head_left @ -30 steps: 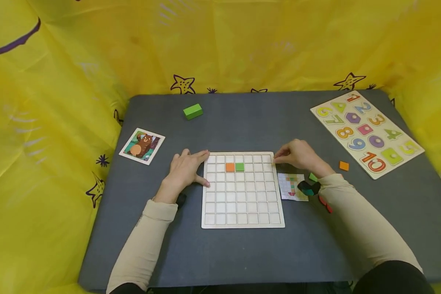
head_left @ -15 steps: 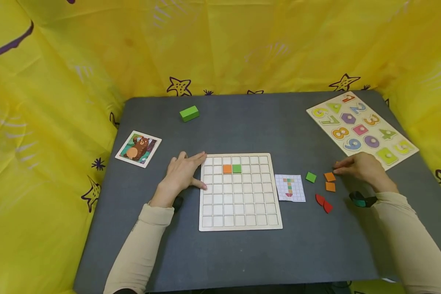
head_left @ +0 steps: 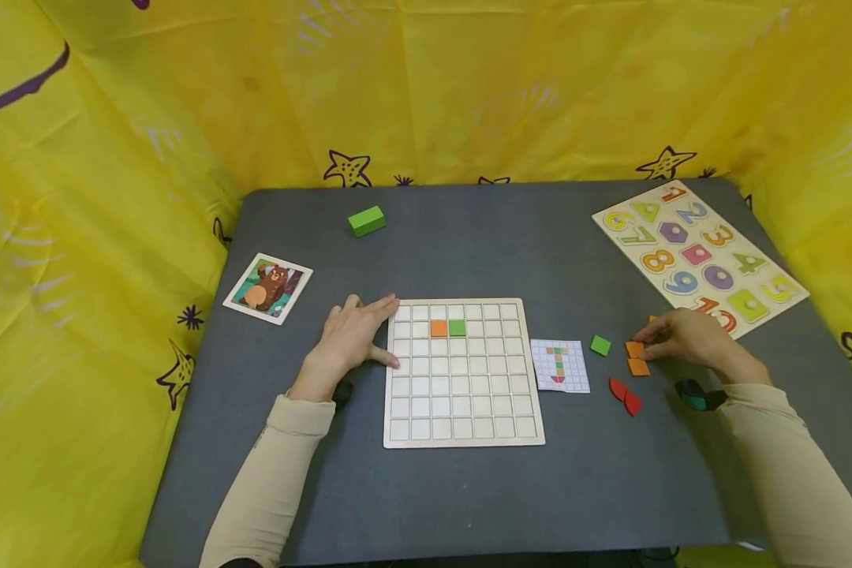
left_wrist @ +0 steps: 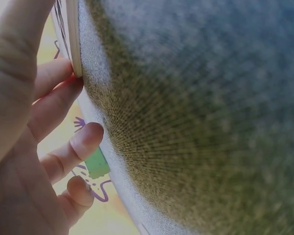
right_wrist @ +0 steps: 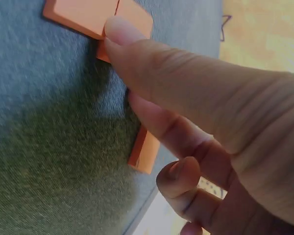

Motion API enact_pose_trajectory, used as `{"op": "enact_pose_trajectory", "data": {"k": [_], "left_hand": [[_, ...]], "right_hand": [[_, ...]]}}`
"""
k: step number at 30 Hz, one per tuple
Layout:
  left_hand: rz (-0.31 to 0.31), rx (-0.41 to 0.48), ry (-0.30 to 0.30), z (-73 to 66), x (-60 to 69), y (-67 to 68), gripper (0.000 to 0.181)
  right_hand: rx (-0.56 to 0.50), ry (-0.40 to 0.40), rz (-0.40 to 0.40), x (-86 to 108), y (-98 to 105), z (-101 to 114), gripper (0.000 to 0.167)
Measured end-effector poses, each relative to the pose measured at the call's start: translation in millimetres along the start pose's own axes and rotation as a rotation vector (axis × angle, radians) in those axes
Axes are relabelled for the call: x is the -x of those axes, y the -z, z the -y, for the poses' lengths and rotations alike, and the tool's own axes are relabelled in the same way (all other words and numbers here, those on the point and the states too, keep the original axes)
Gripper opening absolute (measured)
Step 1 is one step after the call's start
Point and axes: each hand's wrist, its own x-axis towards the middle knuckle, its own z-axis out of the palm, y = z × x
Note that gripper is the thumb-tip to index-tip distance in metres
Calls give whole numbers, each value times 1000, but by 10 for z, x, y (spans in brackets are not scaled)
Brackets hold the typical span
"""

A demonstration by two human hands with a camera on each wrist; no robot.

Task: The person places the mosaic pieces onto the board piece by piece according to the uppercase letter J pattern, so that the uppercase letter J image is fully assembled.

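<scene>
My left hand (head_left: 348,339) rests at the left edge of a pale wooden grid board (head_left: 465,436), thumb and fingers spread, fingertips touching the edge. In the left wrist view, two fingers of the left hand (left_wrist: 34,132) meet the board's rim (left_wrist: 73,44). The board bears one orange square tile (head_left: 438,328) and one green square tile (head_left: 457,327) side by side. My right hand (head_left: 696,343) is over a group of loose orange square tiles (head_left: 638,368). In the right wrist view, the thumb of the right hand (right_wrist: 186,98) touches one orange tile (right_wrist: 137,19); no pinch shows.
A grid pattern card (head_left: 575,367) lies right of the board, near a loose green tile (head_left: 599,345) and two red quarter-round pieces (head_left: 625,397). Farther out are a number puzzle board (head_left: 738,217), a bear picture puzzle (head_left: 267,288) and a green block (head_left: 366,221).
My right hand has gone from the board's upper right corner out to the orange tiles, then slightly toward me. My left hand has stayed at the board's left edge.
</scene>
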Motion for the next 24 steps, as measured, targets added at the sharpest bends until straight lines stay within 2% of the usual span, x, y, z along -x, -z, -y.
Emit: {"op": "enact_pose_trajectory", "data": {"k": [5,8,12,18,24], "left_hand": [[8,-2,18,-1,39,11,106],[21,2,17,2,70,23,104],[53,21,12,2,104,52,109],[130,48,40,-69,92,106,115],[144,33,36,-105,60,133,117]], "right_hand": [[-35,4,-27,-41,55,85,19],[-84,14,-51,-123,115,241,16],[-142,66,-57,-369,95,591,16],[-174,120,-38,-814,-120,1216,11],[-194,140,-1,-1084,-346,1653,13]]}}
